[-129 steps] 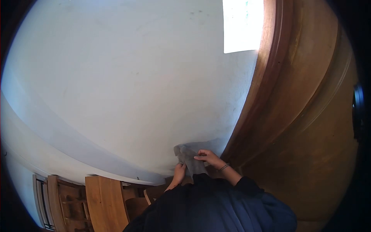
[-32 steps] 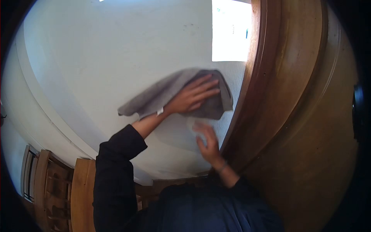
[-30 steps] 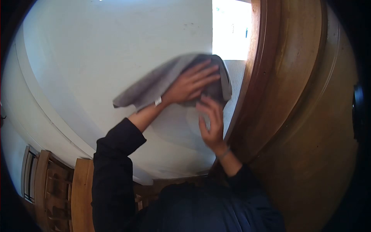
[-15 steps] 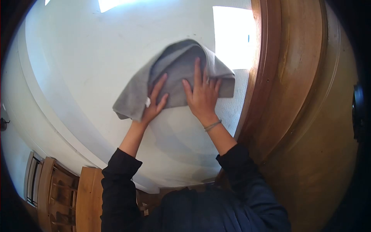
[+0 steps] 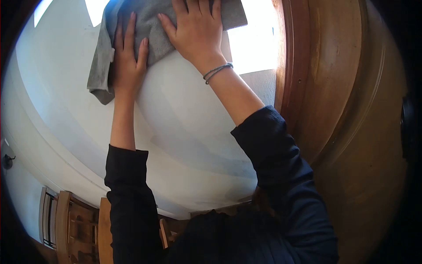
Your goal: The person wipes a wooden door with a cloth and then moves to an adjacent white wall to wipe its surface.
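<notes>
A grey cloth (image 5: 154, 33) lies spread against the white wall (image 5: 176, 101) at the top of the view, its upper part cut off by the frame edge. My left hand (image 5: 128, 66) presses flat on the cloth's left part, fingers apart and pointing up. Beside its wrist, the cloth's lower left corner hangs folded. My right hand (image 5: 198, 33) rests on the cloth further right, with thumb and fingers spread; a thin cord bracelet circles that wrist.
Brown wooden framing (image 5: 303, 66) runs down the right of the wall. Bright light patches fall on the wall at the top. Wooden furniture (image 5: 79, 224) stands at the lower left, and a dark hook (image 5: 8, 161) is at the far left.
Both hands have moved up and somewhat left along the wall, and the grey cloth has moved with them. My arms are stretched out further.
</notes>
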The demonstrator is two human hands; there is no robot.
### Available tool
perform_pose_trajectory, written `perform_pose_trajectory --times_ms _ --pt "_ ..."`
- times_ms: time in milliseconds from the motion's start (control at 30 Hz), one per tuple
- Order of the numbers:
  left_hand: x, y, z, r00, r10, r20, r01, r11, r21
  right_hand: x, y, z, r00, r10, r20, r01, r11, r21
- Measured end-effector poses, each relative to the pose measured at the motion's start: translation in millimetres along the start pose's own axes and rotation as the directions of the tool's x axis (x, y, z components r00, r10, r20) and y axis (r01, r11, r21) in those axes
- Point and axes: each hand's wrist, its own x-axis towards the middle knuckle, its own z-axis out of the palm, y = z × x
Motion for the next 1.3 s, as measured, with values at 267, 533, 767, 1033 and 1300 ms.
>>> perform_pose_trajectory --times_ms 267,533,767,1033,1300 --pt "-16 6 2 0.999 -0.018 -0.044 0.020 0.999 0.038 -16 -5 -5 1.000 -0.007 0.029 0.008 0.998 -0.055" --pt "-3 12 -2 0.998 -0.057 -0.021 0.058 0.998 0.024 4 -9 -14 0.940 0.080 0.333 -0.076 0.997 -0.026" --pt "2 -10 -14 0.994 -0.067 0.081 0.025 0.901 0.433 43 -18 22 0.995 0.068 -0.074 -0.073 0.995 -0.072" --pt "2 -48 -14 0.998 0.063 -0.031 -0.050 0.948 0.315 55 -21 35 0.992 0.002 -0.127 -0.020 0.989 -0.144" --pt "-32 -36 -12 0.998 -0.036 -0.047 0.050 0.944 0.326 36 -25 32 0.999 -0.042 -0.026 0.039 0.995 -0.095"
